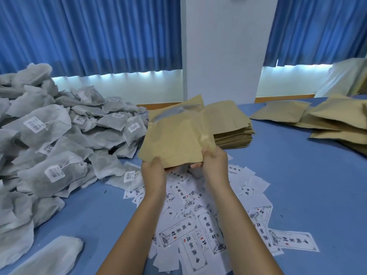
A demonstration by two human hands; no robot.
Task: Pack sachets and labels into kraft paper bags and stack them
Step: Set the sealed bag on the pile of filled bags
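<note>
Kraft paper bag (176, 135) held over the desk (288, 175), fingers (195, 165) of left hand (154, 171) and right hand (215, 161) gripping its lower edge.
Sachets (49, 135) heaped left; labels (198, 225) scattered beneath; the bag partly hides a flat bag stack (232, 133); filled bags (337, 120) right.

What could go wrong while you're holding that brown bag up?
The brown kraft paper bag is held only by its near edge, in the left hand and right hand, so it might flop or slip. The loose white printed labels beneath could get crumpled if it drops. The tall heap of grey fabric sachets beside them may slide onto them.
</note>
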